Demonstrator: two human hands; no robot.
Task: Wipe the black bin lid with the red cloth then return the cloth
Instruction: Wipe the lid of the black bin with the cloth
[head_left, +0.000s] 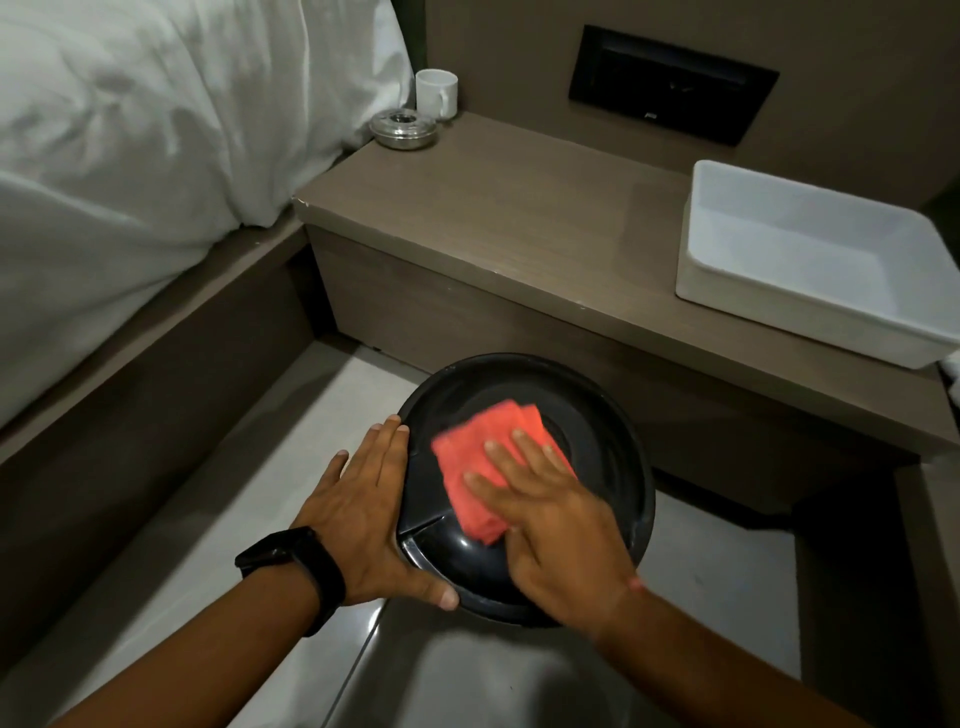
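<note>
Right hand (558, 525) flat on red cloth (483, 462), long axis near-to-far, atop black bin lid (597, 447).

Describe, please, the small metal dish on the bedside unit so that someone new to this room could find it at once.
Start at the long brown bedside unit beside the white bedding and follow its top to the far left corner. There, right by the bedding, sits the metal dish, just in front of a white mug. It is low, round and shiny silver, unlike the tall matte mug and the large white tub at the right end.

Folded red cloth (483, 462) flat on black bin lid (602, 447)
</note>
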